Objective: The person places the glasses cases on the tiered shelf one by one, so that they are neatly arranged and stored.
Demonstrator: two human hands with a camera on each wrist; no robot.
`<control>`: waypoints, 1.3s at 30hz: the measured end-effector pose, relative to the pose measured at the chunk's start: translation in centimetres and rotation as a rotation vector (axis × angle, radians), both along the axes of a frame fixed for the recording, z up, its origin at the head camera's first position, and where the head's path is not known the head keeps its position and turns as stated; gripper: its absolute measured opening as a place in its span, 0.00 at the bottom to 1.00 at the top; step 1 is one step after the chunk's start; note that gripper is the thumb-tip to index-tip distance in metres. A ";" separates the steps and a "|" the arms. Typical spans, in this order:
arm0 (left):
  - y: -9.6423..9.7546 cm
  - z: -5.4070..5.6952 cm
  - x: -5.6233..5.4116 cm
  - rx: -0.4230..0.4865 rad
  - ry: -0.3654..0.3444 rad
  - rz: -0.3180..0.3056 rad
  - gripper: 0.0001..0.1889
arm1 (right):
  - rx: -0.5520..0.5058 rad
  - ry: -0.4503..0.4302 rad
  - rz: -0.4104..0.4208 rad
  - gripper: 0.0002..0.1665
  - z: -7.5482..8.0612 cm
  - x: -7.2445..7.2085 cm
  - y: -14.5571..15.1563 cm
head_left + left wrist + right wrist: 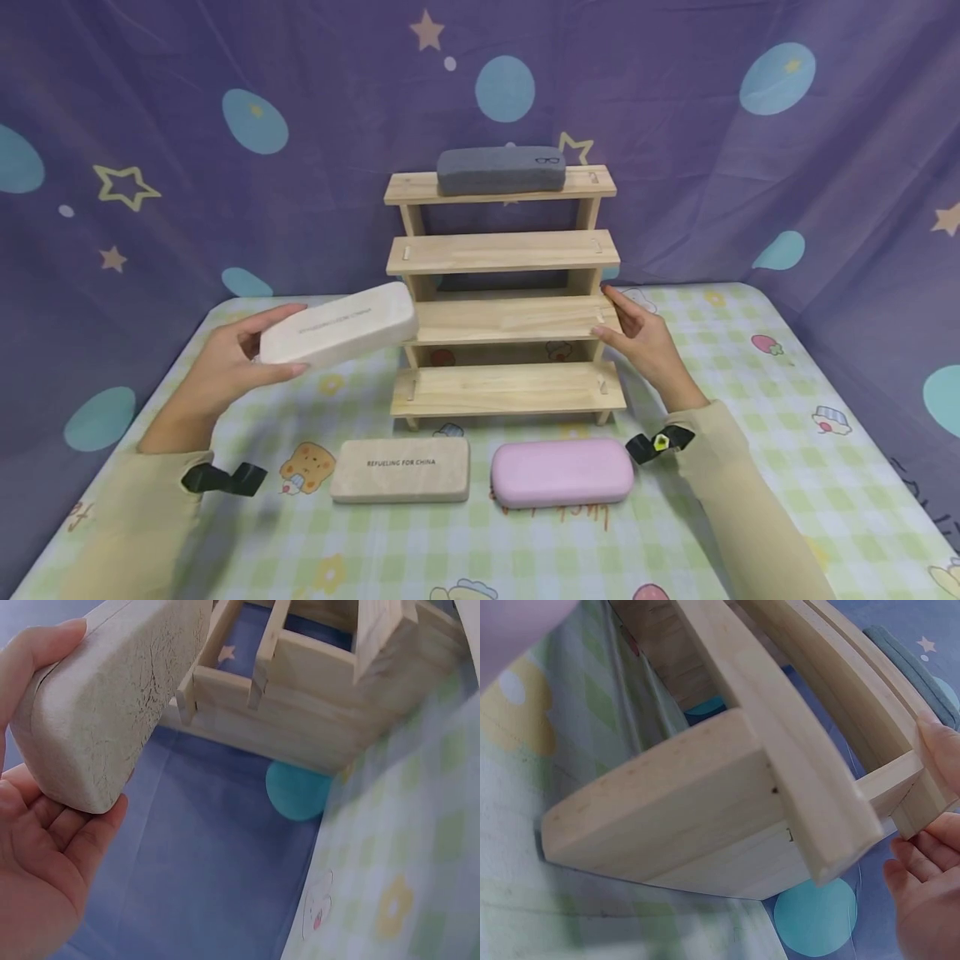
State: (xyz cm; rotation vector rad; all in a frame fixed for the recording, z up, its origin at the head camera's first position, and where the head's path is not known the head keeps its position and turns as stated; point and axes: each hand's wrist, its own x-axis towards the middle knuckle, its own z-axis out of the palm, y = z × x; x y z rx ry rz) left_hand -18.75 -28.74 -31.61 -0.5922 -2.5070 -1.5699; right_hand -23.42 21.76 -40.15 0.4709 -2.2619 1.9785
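Observation:
My left hand (236,358) holds a whitish glasses case (341,325) by its left end, thumb on one side and fingers on the other. The case is lifted and tilted, its right end near the left side of a wooden stepped rack (506,387). In the left wrist view, its crackled surface (112,697) shows close up. With the thumb above and fingers below, my right hand (641,333) pinches the right end of the rack's second board from the bottom. On the top board lies a grey-blue glasses case (501,171) with a small spectacles mark.
In front of the rack, a beige glasses case (401,471) with printed lettering lies on the left. A pink glasses case (562,473) lies to its right. A checked cloth (750,467) covers the table, and a purple patterned curtain (637,83) hangs behind.

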 end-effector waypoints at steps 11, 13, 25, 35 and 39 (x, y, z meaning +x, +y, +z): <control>2.5 0.5 -1.4 -0.052 -0.004 -0.042 0.34 | 0.020 -0.007 -0.013 0.41 0.0 0.0 0.0; 3.0 0.6 -1.8 -0.034 -0.019 -0.062 0.34 | 0.017 -0.008 -0.013 0.41 0.0 0.0 0.0; 5.8 1.5 -4.0 0.010 -0.029 -0.125 0.35 | 0.021 -0.009 -0.021 0.42 0.0 0.0 -0.1; 8.2 1.8 -5.6 0.041 -0.030 -0.182 0.36 | 0.036 0.003 -0.019 0.42 -0.3 -0.1 0.1; 9.2 2.0 -6.5 0.044 -0.025 -0.191 0.37 | 0.032 0.006 -0.014 0.42 -0.3 -0.1 0.1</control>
